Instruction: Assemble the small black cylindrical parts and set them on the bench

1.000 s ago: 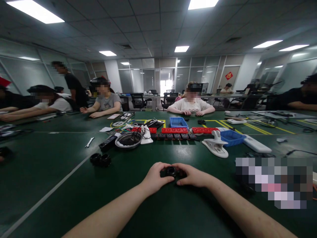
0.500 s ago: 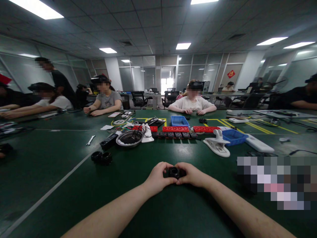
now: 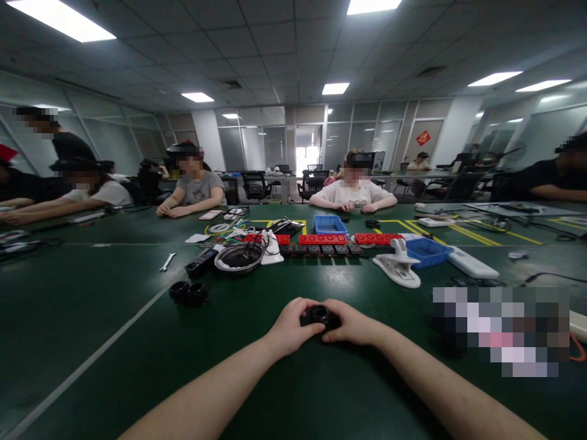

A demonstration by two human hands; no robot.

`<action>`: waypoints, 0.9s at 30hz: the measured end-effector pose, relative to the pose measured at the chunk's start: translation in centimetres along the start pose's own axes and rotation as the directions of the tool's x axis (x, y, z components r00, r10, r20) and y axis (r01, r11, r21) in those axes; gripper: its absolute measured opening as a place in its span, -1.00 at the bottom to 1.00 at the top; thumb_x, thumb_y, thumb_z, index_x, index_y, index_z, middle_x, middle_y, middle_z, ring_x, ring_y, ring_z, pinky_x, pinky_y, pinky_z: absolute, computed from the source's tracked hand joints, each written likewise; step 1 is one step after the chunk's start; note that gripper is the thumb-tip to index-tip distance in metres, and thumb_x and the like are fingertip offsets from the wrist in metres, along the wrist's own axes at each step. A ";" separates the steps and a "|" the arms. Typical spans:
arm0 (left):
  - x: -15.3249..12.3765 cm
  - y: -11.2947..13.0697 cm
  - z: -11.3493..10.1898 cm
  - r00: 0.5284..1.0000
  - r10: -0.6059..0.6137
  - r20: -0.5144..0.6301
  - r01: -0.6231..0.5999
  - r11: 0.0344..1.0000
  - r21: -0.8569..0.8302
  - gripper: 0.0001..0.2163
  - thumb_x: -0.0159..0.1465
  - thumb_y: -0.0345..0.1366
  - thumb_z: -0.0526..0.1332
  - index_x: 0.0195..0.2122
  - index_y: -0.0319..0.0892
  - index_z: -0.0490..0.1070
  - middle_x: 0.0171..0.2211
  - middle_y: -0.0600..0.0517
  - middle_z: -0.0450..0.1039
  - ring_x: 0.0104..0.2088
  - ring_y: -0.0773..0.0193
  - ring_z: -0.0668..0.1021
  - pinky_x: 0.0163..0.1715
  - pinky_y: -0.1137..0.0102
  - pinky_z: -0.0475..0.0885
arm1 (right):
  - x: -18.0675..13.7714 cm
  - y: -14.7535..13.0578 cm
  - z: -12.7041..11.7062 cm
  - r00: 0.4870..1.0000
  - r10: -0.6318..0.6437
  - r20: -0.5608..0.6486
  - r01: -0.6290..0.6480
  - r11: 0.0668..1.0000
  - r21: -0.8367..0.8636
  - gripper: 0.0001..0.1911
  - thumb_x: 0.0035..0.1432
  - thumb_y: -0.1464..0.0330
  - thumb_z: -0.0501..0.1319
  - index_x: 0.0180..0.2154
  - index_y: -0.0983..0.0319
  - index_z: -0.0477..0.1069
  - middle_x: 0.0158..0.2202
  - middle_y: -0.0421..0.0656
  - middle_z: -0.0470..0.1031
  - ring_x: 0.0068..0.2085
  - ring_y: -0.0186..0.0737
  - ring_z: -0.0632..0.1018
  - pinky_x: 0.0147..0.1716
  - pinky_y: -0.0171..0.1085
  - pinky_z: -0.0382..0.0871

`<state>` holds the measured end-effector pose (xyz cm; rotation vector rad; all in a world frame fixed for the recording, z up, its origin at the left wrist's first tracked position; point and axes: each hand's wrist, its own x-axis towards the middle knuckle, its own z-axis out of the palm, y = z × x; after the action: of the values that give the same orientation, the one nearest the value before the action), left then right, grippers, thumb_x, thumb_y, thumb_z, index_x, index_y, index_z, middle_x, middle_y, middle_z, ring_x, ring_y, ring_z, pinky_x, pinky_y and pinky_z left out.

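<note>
A small black round part [image 3: 320,315] with a hole in its top sits between my two hands, low over the green table [image 3: 284,391]. My left hand [image 3: 296,328] curls round it from the left, thumb in front. From the right, my right hand [image 3: 351,322] closes on the same part, its fingers partly hidden behind it. I cannot make out what kind of part it is. To the left on the table stand two similar black round parts [image 3: 188,293], side by side.
Beyond my hands lie a metal bowl [image 3: 239,259] with dark cords, a white clip base [image 3: 398,269], red socket strips [image 3: 322,239] and blue trays [image 3: 428,252]. A wrench [image 3: 167,263] lies at left. Several people sit around the table, one across from me [image 3: 353,192].
My thumbs have shifted slightly apart on the black part, which has turned or tilted a little. The view has swung slightly right. A person at far left has moved left.
</note>
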<state>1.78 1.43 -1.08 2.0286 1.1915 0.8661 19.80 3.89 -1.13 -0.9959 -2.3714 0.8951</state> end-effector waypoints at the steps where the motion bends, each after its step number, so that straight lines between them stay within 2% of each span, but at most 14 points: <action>1: 0.1 0.0 -0.1 1.000 0.002 0.018 -0.002 1.000 -0.008 -0.69 0.00 -0.31 0.24 -0.19 -0.15 0.35 -0.29 0.02 0.31 -0.30 0.23 0.37 -0.33 0.40 0.28 | 0.0 0.0 -0.3 0.999 0.015 0.038 -0.017 0.999 0.037 -0.55 -0.23 0.38 0.31 -0.19 0.24 0.34 -0.26 -0.18 0.37 -0.22 -0.20 0.40 -0.23 -0.26 0.24; 4: 0.1 -0.2 0.0 1.000 -0.004 0.017 0.005 1.000 -0.017 -0.69 0.00 -0.32 0.24 -0.19 -0.16 0.35 -0.29 0.02 0.32 -0.30 0.23 0.37 -0.33 0.39 0.28 | 0.0 0.1 -0.7 0.993 0.080 0.087 -0.088 0.991 0.105 -0.67 -0.23 0.44 0.29 -0.29 0.28 0.36 -0.34 -0.23 0.36 -0.30 -0.25 0.40 -0.31 -0.30 0.26; 7: 0.1 -0.3 0.3 1.000 -0.010 -0.003 0.010 1.000 -0.016 -0.69 -0.02 -0.34 0.26 -0.20 -0.17 0.35 -0.29 0.02 0.32 -0.30 0.23 0.38 -0.32 0.39 0.28 | 0.2 0.4 -0.3 0.987 0.145 0.064 -0.151 0.983 0.105 -0.65 -0.28 0.42 0.33 -0.33 0.28 0.35 -0.41 -0.26 0.35 -0.36 -0.29 0.38 -0.40 -0.35 0.23; 12: 0.0 -0.1 0.8 0.996 -0.048 -0.080 0.050 0.998 0.024 -0.69 -0.06 -0.34 0.29 -0.25 -0.17 0.35 -0.31 0.02 0.32 -0.30 0.21 0.38 -0.31 0.37 0.28 | 0.6 0.6 1.4 0.963 0.231 -0.136 -0.247 0.962 -0.113 -0.58 -0.40 0.25 0.38 -0.45 0.27 0.27 -0.48 -0.26 0.30 -0.44 -0.31 0.33 -0.54 -0.40 0.11; 15: 0.0 0.0 0.9 0.987 -0.076 -0.141 0.082 0.996 0.035 -0.71 -0.05 -0.33 0.28 -0.27 -0.17 0.34 -0.31 0.02 0.33 -0.27 0.19 0.38 -0.28 0.35 0.28 | 0.8 0.1 2.4 0.933 0.230 -0.276 -0.309 0.907 -0.287 -0.61 -0.32 0.17 0.32 -0.47 0.26 0.26 -0.47 -0.21 0.32 -0.45 -0.30 0.32 -0.52 -0.36 0.09; 17: -0.1 0.1 0.8 0.984 -0.082 -0.159 0.089 0.995 0.036 -0.72 -0.04 -0.33 0.28 -0.27 -0.17 0.34 -0.31 0.02 0.33 -0.26 0.19 0.38 -0.27 0.34 0.28 | 0.7 -0.2 2.6 0.928 0.212 -0.308 -0.318 0.879 -0.355 -0.64 -0.25 0.16 0.29 -0.45 0.27 0.28 -0.45 -0.17 0.33 -0.43 -0.27 0.34 -0.48 -0.34 0.12; 19: -0.1 0.0 0.6 0.987 -0.064 -0.145 0.070 0.997 0.030 -0.72 -0.04 -0.34 0.27 -0.26 -0.17 0.34 -0.29 0.02 0.32 -0.25 0.19 0.37 -0.26 0.35 0.28 | 0.5 -0.4 2.2 0.949 0.168 -0.266 -0.257 0.901 -0.350 -0.59 -0.26 0.16 0.29 -0.36 0.27 0.32 -0.38 -0.13 0.36 -0.37 -0.21 0.37 -0.41 -0.30 0.17; 22: 0.1 -0.2 0.0 0.999 -0.014 -0.051 0.014 1.000 -0.002 -0.70 -0.04 -0.35 0.27 -0.23 -0.17 0.35 -0.28 0.02 0.32 -0.26 0.21 0.37 -0.29 0.38 0.28 | 0.2 -0.3 1.0 0.990 0.062 -0.126 -0.087 0.976 -0.200 -0.44 -0.27 0.24 0.33 -0.15 0.23 0.29 -0.23 -0.13 0.36 -0.23 -0.15 0.38 -0.26 -0.25 0.21; 24: 0.2 -0.4 -0.3 1.000 0.015 0.016 -0.015 0.999 -0.030 -0.68 -0.03 -0.35 0.27 -0.21 -0.16 0.35 -0.28 0.02 0.32 -0.28 0.23 0.38 -0.31 0.40 0.28 | 0.0 -0.1 0.1 0.999 0.030 -0.010 -0.031 0.997 -0.066 -0.52 -0.20 0.32 0.30 -0.15 0.23 0.30 -0.23 -0.15 0.36 -0.22 -0.18 0.38 -0.24 -0.26 0.22; 27: 0.3 -0.5 -0.6 0.998 0.037 0.055 -0.034 0.998 -0.050 -0.66 -0.03 -0.33 0.27 -0.18 -0.15 0.35 -0.28 0.03 0.32 -0.28 0.23 0.38 -0.32 0.40 0.28 | 0.0 0.4 -0.7 0.995 0.044 0.093 -0.050 0.997 0.062 -0.70 -0.14 0.39 0.24 -0.26 0.27 0.36 -0.32 -0.18 0.36 -0.30 -0.23 0.40 -0.32 -0.30 0.25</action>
<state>1.14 2.05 -1.06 2.0263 1.0964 0.8417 20.34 4.36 -0.90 -1.0089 -2.3867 1.0486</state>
